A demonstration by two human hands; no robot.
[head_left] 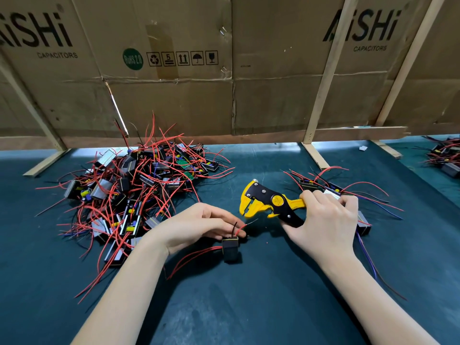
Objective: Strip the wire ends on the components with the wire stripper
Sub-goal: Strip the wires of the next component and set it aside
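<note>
My right hand (326,220) grips the handles of a yellow and black wire stripper (268,201), whose jaws point left and hang a little above the mat. My left hand (199,225) pinches the short red and black wires (240,229) of a small black component (230,249) that hangs just below my fingers. The red wire's bare tip points toward the stripper's jaws, a short gap away. Longer red wires trail from the component down to the left.
A big heap of components with red wires (139,192) lies at the left on the dark green mat (249,295). A smaller group (323,188) sits behind my right hand. Cardboard panels on wooden struts (231,95) wall off the back. More components (445,158) lie far right.
</note>
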